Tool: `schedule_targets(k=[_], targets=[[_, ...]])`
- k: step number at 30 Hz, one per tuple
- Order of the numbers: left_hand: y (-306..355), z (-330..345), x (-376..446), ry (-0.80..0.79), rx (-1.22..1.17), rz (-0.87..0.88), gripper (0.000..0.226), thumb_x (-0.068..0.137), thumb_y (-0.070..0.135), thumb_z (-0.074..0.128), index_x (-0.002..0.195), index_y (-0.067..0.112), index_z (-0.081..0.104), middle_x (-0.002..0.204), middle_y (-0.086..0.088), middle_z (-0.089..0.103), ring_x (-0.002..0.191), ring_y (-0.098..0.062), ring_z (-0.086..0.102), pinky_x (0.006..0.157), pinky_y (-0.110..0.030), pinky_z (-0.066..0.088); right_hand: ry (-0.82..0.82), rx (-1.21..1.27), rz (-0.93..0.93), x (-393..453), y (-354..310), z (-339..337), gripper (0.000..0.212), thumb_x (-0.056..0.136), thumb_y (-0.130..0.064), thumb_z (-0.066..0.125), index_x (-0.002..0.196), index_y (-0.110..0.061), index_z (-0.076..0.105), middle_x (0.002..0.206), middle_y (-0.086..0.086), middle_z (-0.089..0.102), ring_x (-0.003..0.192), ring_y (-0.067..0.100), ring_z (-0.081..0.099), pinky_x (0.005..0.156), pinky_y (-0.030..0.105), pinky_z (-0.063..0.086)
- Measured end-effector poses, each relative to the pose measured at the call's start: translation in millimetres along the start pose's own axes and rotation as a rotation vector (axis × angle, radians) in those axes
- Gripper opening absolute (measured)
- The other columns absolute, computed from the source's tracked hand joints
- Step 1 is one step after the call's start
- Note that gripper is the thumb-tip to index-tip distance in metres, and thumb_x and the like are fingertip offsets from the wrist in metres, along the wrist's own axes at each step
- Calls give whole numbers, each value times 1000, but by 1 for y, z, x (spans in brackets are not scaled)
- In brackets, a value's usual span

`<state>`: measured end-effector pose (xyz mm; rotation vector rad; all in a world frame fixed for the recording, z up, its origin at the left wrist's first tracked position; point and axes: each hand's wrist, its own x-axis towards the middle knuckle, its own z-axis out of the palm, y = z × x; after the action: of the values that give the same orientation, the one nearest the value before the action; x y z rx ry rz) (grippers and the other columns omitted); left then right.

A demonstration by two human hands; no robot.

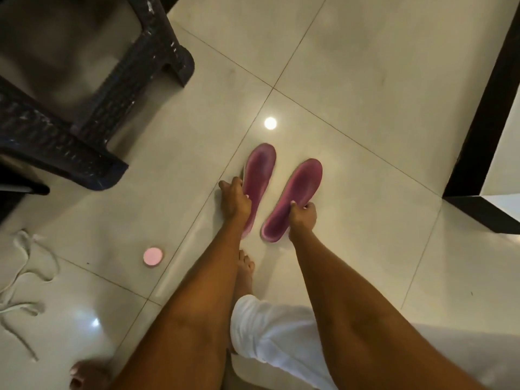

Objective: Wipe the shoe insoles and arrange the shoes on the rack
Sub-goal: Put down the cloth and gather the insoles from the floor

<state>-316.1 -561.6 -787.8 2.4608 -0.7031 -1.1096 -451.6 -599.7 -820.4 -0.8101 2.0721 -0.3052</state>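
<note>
Two magenta shoe insoles lie side by side on the pale tiled floor, toes pointing away from me. My left hand (234, 199) grips the left insole (260, 170) by its outer edge near the middle. My right hand (302, 213) pinches the right insole (299, 190) at its right edge near the heel. Both insoles look worn, with darker patches at the centre. No shoes and no rack show in the head view.
A dark woven plastic chair (92, 88) stands at the upper left. A small pink round lid (153, 257) and loose white shoelaces (21, 280) lie on the floor at the left. A dark door frame (484, 114) runs along the right. My bare foot (244, 273) is below the insoles.
</note>
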Motion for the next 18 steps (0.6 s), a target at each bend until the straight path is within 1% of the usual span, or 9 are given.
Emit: schedule_targets(k=[2, 5, 7, 8, 10, 12, 14, 16, 18], targets=[[4, -12, -5, 1, -87, -33, 27, 91, 0, 53, 118, 3, 53, 127, -19, 44, 107, -35, 57, 88, -33, 48, -49, 25, -37, -27, -19, -12, 27, 90, -20, 56, 112, -5, 55, 108, 13, 61, 98, 31, 59, 91, 45, 50], [8, -40, -23, -27, -241, -83, 15, 90, -1, 51, 104, 7, 52, 117, -17, 59, 104, -31, 58, 80, -28, 44, -175, 77, -48, -63, -38, -27, 15, 93, -16, 52, 103, -7, 57, 96, 10, 60, 90, 27, 58, 86, 43, 50], [8, -61, -40, -12, -336, -126, 18, 90, 0, 51, 108, 4, 52, 115, -16, 61, 104, -31, 58, 82, -30, 43, -238, 116, -61, -88, -50, -34, 11, 92, -14, 52, 97, -7, 58, 91, 10, 60, 85, 26, 56, 82, 42, 50], [6, -74, -50, -2, -384, -146, 21, 90, 0, 51, 111, 2, 53, 116, -16, 61, 105, -31, 58, 84, -32, 45, -289, 136, -88, -100, -55, -38, 10, 92, -12, 51, 95, -6, 59, 89, 10, 59, 83, 25, 56, 79, 42, 50], [2, -107, -76, 38, -485, -181, 22, 89, -1, 51, 112, 1, 53, 115, -18, 61, 103, -33, 59, 87, -37, 47, -394, 118, -123, -141, -76, -50, 11, 93, -7, 49, 93, -4, 59, 88, 11, 59, 81, 25, 55, 74, 40, 49], [-3, -142, -104, 77, -560, -204, 23, 89, -3, 50, 112, 1, 53, 114, -19, 61, 103, -34, 59, 87, -39, 49, -486, 79, -162, -181, -93, -59, 13, 94, -4, 46, 95, -3, 59, 89, 12, 59, 82, 27, 55, 76, 42, 50], [-12, -181, -135, 140, -632, -202, 24, 89, -4, 48, 113, -1, 53, 113, -19, 61, 102, -34, 59, 83, -36, 49, -547, 31, -215, -226, -109, -68, 15, 93, -3, 45, 97, -2, 59, 92, 14, 59, 83, 27, 56, 76, 42, 52], [-20, -217, -165, 207, -696, -179, 26, 88, -6, 46, 112, -2, 54, 110, -18, 61, 98, -31, 58, 77, -32, 46, -605, 21, -278, -268, -122, -73, 15, 93, -2, 44, 96, -2, 58, 92, 14, 59, 82, 27, 57, 67, 35, 51], [-32, -254, -197, 276, -744, -144, 29, 86, -9, 44, 112, -3, 56, 106, -18, 61, 94, -27, 56, 74, -29, 43, -679, 4, -334, -316, -130, -79, 13, 93, -2, 44, 96, -2, 57, 87, 12, 59, 78, 25, 57, 60, 29, 49]])
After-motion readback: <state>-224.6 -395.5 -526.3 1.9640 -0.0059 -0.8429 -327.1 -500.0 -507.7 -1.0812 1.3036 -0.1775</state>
